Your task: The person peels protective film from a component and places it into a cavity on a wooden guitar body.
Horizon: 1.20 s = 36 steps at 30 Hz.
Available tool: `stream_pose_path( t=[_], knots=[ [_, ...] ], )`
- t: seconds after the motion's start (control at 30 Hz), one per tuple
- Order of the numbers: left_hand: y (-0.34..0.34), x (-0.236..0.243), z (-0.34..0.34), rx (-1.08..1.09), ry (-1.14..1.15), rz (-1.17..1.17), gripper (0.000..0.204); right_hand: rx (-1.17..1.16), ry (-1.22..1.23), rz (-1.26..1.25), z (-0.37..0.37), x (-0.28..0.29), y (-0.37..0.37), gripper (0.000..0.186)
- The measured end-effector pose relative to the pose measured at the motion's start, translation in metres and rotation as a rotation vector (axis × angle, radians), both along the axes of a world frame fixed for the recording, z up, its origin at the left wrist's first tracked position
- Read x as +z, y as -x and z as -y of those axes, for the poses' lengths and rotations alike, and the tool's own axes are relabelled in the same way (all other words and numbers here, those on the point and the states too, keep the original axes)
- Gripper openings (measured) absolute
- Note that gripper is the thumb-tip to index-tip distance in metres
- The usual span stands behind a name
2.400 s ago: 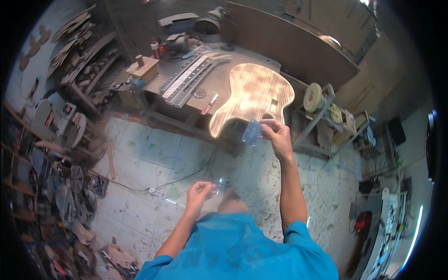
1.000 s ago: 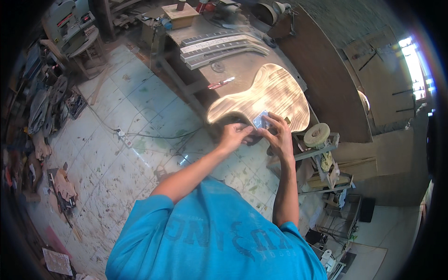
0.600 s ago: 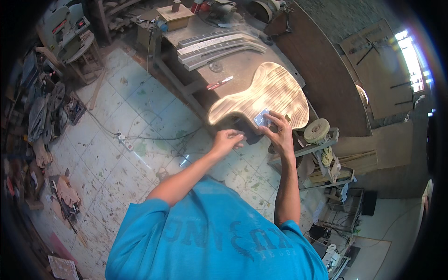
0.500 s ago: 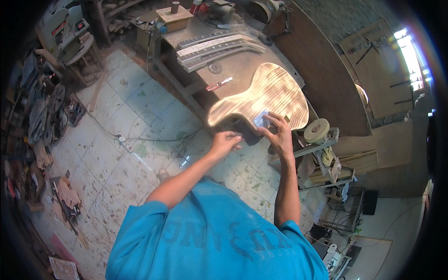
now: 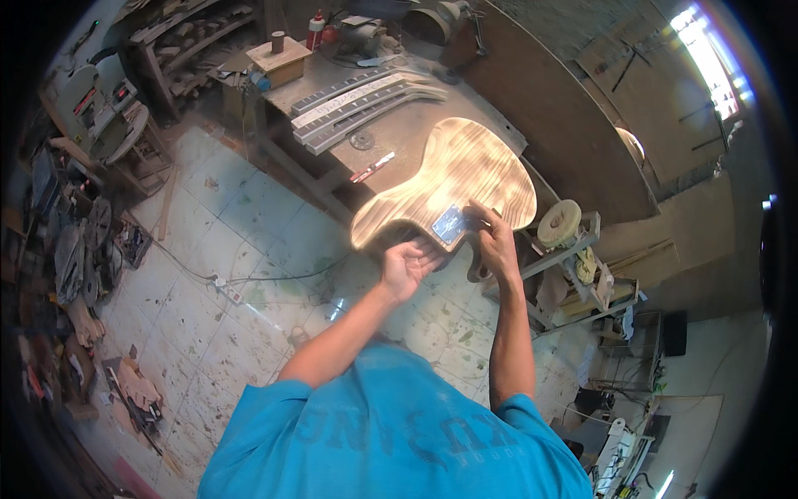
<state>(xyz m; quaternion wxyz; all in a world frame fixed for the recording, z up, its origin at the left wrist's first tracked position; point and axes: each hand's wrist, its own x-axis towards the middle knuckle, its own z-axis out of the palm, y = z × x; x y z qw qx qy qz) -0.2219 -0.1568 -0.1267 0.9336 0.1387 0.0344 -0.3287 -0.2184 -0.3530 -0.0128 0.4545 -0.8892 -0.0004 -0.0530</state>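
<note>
A pale guitar body (image 5: 490, 162) with dark wood grain lies on the workbench, its near end reaching past the bench edge toward me. On this near end sits a small silver metal plate (image 5: 450, 221), roughly rectangular. My right hand (image 5: 496, 243) comes from the right, its bent fingers together at the plate's right edge. Below the body's near edge is my left hand (image 5: 407, 268), palm turned up and fingers stretched toward the underside. Its fingertips are partly hidden by the body.
Slotted guitar necks (image 5: 366, 104) lie on the bench behind the body, near a red-handled tool (image 5: 371, 166). A round disc (image 5: 559, 223) rests on a stand at the right. A power strip (image 5: 228, 289) and cable cross the tiled floor at the left.
The plate now lies flat against the guitar body, its face more visible. My left hand has gone from curled fingers to reaching under the near edge. The view has shifted slightly.
</note>
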Motion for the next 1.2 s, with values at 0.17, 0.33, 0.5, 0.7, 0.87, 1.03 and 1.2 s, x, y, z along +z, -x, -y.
stream_pose_path(
  t=[0.17,0.33,0.5,0.7,0.87,1.03,1.2],
  knots=[
    [-0.011,0.019,-0.001,-0.077,0.191,-0.071,0.067,-0.092,-0.117,-0.027,0.003,-0.003,-0.002,0.070],
    [-0.015,0.029,0.009,-0.073,0.370,-0.003,0.081,-0.110,-0.335,-0.117,0.015,0.005,-0.010,0.065],
    [-0.013,0.025,0.014,-0.045,0.404,-0.016,0.088,-0.046,-0.386,-0.204,0.015,0.020,-0.014,0.063],
    [-0.019,0.019,0.013,-0.110,0.424,-0.013,0.094,0.072,-0.066,-0.147,0.015,0.013,-0.017,0.058],
    [-0.015,0.024,0.015,-0.078,0.454,-0.013,0.096,0.101,-0.074,-0.077,0.003,0.009,-0.002,0.080],
    [-0.024,0.023,0.013,-0.130,0.539,0.016,0.091,0.112,0.037,-0.016,-0.003,0.005,0.000,0.085],
    [-0.025,0.029,0.012,-0.128,0.410,0.040,0.091,0.110,-0.057,-0.083,0.010,0.001,-0.004,0.067]
  ],
)
